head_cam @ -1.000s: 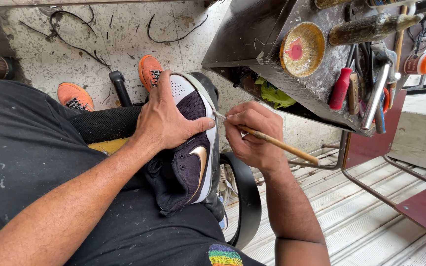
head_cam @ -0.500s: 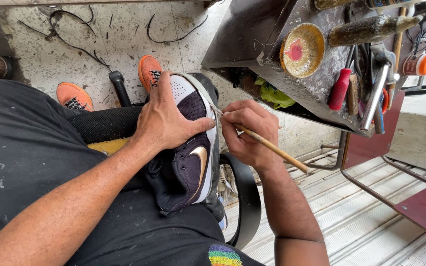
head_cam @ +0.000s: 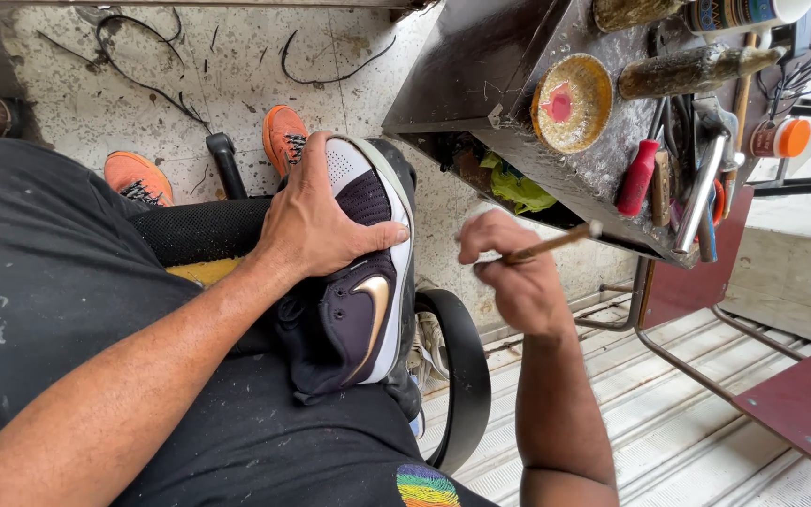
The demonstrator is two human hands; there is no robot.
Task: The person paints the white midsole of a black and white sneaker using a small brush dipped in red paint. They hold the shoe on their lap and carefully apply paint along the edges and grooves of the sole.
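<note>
A dark purple and white sneaker (head_cam: 360, 282) with a gold mark on its side lies sole-out on my lap. My left hand (head_cam: 316, 221) presses down on its upper near the toe and holds it still. My right hand (head_cam: 509, 272) is off the shoe to the right, raised toward the workbench, and grips a thin wooden-handled brush (head_cam: 556, 242) that points toward the bench edge. The brush tip is hidden behind my fingers.
A dark metal workbench (head_cam: 481, 84) at upper right carries a round yellow tin (head_cam: 571, 101) with a red centre, a red-handled tool (head_cam: 637, 178), metal tools and bottles. A black strap loop (head_cam: 466, 376) hangs by my knee. My orange shoes (head_cam: 138, 176) rest on the speckled floor.
My right hand has pulled the brush away from the sneaker's sole edge and swung it right, toward the workbench. My left hand stays pressed on the sneaker.
</note>
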